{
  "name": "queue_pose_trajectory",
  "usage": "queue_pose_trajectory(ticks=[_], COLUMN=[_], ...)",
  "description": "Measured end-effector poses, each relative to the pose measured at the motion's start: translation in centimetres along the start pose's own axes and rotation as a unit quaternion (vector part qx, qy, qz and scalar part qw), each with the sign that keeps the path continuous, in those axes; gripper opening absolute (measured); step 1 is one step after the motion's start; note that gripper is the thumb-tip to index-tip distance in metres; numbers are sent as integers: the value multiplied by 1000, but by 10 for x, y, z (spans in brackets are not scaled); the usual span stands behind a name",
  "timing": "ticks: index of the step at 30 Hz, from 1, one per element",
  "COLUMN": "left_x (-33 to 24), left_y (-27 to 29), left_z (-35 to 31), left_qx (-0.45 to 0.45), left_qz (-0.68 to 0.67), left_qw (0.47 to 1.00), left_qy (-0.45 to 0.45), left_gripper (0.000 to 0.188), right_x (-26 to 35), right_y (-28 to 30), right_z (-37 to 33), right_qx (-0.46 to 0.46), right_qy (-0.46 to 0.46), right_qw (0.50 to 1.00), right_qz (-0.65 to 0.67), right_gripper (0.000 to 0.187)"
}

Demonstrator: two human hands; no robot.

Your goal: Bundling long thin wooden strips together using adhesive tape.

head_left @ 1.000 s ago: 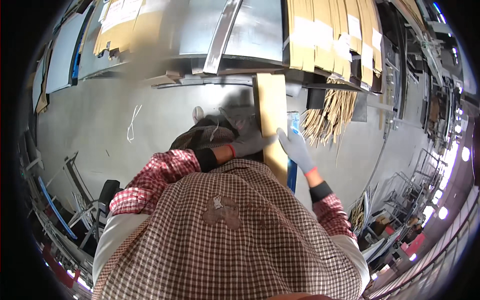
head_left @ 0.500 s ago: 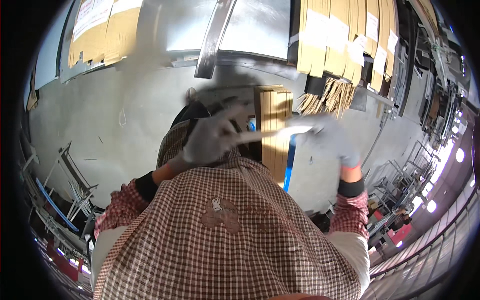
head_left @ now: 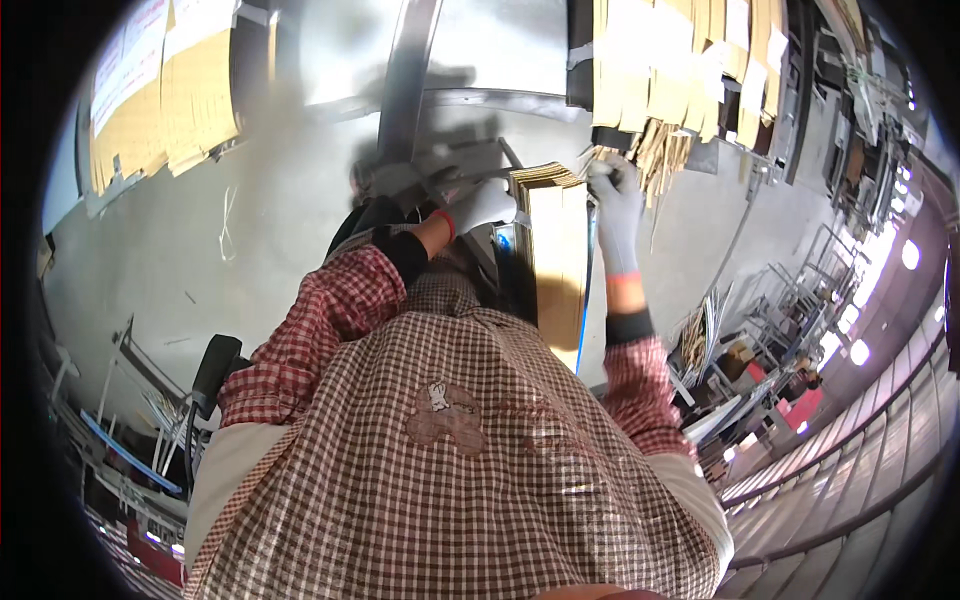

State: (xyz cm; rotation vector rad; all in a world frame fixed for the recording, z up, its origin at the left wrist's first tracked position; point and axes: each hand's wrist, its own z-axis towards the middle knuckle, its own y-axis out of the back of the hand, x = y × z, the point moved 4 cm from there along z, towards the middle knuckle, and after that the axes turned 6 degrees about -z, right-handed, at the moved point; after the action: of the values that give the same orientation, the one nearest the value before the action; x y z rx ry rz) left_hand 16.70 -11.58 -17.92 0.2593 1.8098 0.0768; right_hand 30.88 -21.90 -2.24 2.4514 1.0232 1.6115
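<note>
Both my hands wear light grey gloves. My left hand (head_left: 484, 207) is at the left side of an upright bundle of flat cardboard pieces (head_left: 558, 230), its fingers drawn together at the bundle's edge; what they grip is hidden. On the other side of the bundle, my right hand (head_left: 617, 195) reaches forward with its fingers curled. Whatever it may hold is too small to make out. Just beyond that hand lies a sheaf of thin tan strips (head_left: 662, 155). A blue edge (head_left: 586, 315) runs along the bundle's right side.
Large stacks of tan cardboard with white paper sheets stand ahead at right (head_left: 680, 70) and left (head_left: 170, 95). A dark metal bar (head_left: 405, 85) comes down between them beside a shiny panel. Metal frames (head_left: 790, 270) line the far right. Grey floor (head_left: 150, 250) lies at left.
The pale strip stretched between my hands is no longer visible there. My hands have moved forward, the left toward the bundle's left edge, the right toward the tan strips. My view has shifted slightly.
</note>
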Motion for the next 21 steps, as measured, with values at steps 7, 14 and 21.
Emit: queue_pose_trajectory(ticks=[7,14,21], left_x=[-15,-189,-187], left_y=[78,35,12], left_z=[-68,12,9], left_qx=[-20,-131,-163], left_qz=[-84,118,205], left_qw=[972,979,960], left_qy=[-220,-100,-100], left_gripper=[44,30,24], right_x=[39,46,80], right_y=[-50,-1,25], right_z=[-91,-98,-50], right_qx=[-81,20,114], right_qy=[103,85,162], right_qw=[816,993,832], right_qz=[-563,-80,-518], right_gripper=[90,58,30])
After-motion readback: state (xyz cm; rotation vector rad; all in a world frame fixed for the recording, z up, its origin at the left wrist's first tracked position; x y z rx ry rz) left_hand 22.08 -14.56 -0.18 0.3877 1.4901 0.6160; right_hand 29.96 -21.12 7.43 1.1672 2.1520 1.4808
